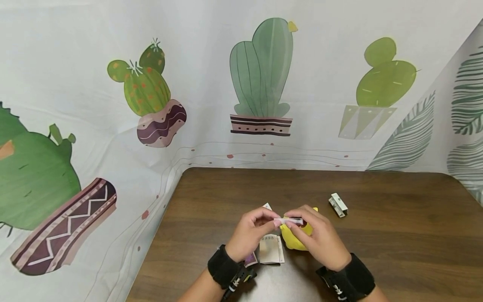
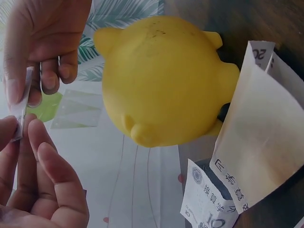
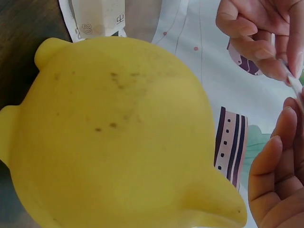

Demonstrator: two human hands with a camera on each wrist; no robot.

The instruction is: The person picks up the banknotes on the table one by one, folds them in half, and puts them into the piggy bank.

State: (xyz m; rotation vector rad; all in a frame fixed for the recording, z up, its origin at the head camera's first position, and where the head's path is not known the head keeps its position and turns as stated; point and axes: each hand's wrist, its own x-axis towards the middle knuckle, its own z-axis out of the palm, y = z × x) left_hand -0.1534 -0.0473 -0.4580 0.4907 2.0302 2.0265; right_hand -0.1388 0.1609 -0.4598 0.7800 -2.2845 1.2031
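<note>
Both hands meet over a yellow piggy bank (image 1: 296, 242), pinching a narrow folded paper note (image 1: 288, 221) held level between them. My left hand (image 1: 249, 235) grips the left end between thumb and fingers. On the other end are the thumb and fingers of my right hand (image 1: 322, 239). In the left wrist view the folded note (image 2: 21, 107) looks thin and pale, pinched by both hands beside the piggy bank (image 2: 164, 85). The right wrist view shows the round body of the piggy bank (image 3: 114, 128) with dark specks, and the fingers at its right edge.
Left of the piggy bank stands a folded cream note (image 1: 269, 250), with a purple note (image 1: 250, 259) by the left wrist. A smaller printed note (image 2: 209, 199) lies behind them. Farther right on the brown table (image 1: 407, 226) sits another folded note (image 1: 338, 205). A cactus-print cloth (image 1: 203, 84) hangs behind.
</note>
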